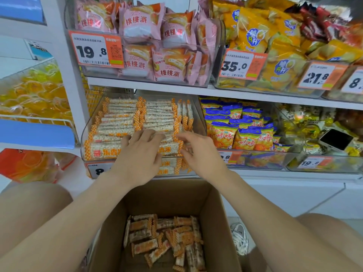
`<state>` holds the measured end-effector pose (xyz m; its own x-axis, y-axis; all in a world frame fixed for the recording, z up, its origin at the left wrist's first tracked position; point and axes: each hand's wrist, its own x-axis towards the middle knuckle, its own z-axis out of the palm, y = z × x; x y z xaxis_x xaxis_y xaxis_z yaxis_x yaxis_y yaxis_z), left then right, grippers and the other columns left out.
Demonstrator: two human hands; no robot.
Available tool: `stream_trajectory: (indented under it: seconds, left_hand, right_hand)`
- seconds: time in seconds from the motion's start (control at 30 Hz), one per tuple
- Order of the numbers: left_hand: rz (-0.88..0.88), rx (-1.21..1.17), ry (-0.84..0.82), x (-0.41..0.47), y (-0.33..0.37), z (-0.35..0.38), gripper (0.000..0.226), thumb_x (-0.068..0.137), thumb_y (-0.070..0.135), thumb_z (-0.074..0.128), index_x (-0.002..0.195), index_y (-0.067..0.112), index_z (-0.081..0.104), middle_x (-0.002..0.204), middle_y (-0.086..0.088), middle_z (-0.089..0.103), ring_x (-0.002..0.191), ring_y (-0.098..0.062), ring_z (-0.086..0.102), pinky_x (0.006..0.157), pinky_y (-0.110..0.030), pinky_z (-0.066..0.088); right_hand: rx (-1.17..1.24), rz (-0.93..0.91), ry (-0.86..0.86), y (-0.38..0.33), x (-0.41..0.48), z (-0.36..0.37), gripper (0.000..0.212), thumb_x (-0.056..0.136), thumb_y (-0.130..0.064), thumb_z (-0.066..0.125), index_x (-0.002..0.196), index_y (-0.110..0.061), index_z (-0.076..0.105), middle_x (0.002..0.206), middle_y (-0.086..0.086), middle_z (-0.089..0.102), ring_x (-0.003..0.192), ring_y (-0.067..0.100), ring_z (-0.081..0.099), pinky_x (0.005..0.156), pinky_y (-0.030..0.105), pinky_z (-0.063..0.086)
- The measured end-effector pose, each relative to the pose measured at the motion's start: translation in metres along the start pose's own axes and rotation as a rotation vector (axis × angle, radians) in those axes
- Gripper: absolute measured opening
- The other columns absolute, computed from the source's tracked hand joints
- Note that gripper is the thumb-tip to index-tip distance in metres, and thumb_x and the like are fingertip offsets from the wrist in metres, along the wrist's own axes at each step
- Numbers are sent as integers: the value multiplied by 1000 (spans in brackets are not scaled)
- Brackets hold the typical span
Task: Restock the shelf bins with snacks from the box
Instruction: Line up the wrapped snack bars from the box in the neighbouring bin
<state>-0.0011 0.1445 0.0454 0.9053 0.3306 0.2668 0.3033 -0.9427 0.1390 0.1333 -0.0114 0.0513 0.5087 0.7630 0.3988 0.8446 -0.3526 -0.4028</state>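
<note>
Two bare hands reach over an open cardboard box (169, 193) into a clear plastic bin (83, 142) on the lower shelf. The left hand (137, 152) lies palm down on the front rows of the rice-bar packets (117, 122), its fingers spread and fairly straight, gripping nothing. The right hand (198, 152) is just beside it, fingers stretched leftward onto the packets at the bin's front right, with the thumb lower down. Whether it pinches a packet or only touches one cannot be told.

Rice bars in clear wrappers with orange checked ends fill the bin in two neat stacks, and a few stand on edge along the right wall. More of the same bars (167, 238) lie loose and jumbled on the bottom of the box, which stands between the person's bare knees, directly below the bin.

On the shelf above, a clear bin holds pink pie packets (141, 26) behind a 19.8 price tag (96, 50). To its right are yellow snack bags (255, 36) with a 35.0 tag (235, 65). Right of the rice-bar bin are blue-and-orange chip bags (235, 134), and further right a phone (335, 139) lies on yellow-wrapped sweets. A wire basket at the far left holds yellow jelly cups (29, 95). A white shoe (240, 238) shows on the floor beside the box.
</note>
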Motion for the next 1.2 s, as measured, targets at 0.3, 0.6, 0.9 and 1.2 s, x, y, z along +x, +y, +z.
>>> stream_trajectory:
  seconds: [0.3,0.6,0.9,1.2]
  left_hand:
    - [141,-96,289,-17,11,-6,22,94,18,61,116,19,58,114,-1,53,105,-25,51,89,-43,43]
    - [93,-114,-406,-76,22,58,6,98,34,54,95,30,58,86,8,61,79,-18,61,60,-36,50]
    - [-265,-201,-959,-156,2,212,25,108,34,48,116,19,67,104,-2,65,95,-23,66,87,-41,58]
    - [-437,-299,-1166,-214,-4,310,62,100,0,55,156,21,40,159,-13,35,138,-36,49,112,-45,47]
  right_hand:
    - [-25,-30,47,-10,-18,-18,50,93,-6,64,141,-17,61,136,1,62,127,16,59,108,26,46]
    - [-86,85,-723,-30,-98,24,27,92,-14,49,102,-19,74,91,-2,70,83,17,65,77,40,59]
    - [-122,375,-1207,36,-171,165,28,98,-13,55,125,-10,65,119,11,66,102,29,66,91,45,61]
    - [-271,31,-1292,64,-231,242,14,97,-7,66,91,-14,56,97,12,59,93,34,65,74,41,54]
